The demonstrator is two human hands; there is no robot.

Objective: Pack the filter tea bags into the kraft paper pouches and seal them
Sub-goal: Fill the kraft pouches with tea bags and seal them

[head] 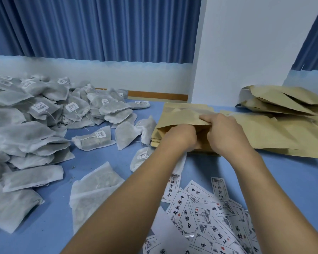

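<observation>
Now my right hand (226, 132) pinches the lip of the kraft pouch (182, 115); my left hand (180, 137) is inside it, fingers hidden, grip unclear.

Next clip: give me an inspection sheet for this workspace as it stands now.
Surface: blue table, largely covered.
Job's things: tea bags heaped on the left; kraft pouch with its mouth open; flat pouches stacked on the right.
Clutter: printed labels scattered at the near edge.
Hands: left hand reaches into the pouch mouth, fingers hidden; right hand pinches its upper lip.
Cables: nothing seen.
Surroundings: blue curtain, white pillar.
</observation>
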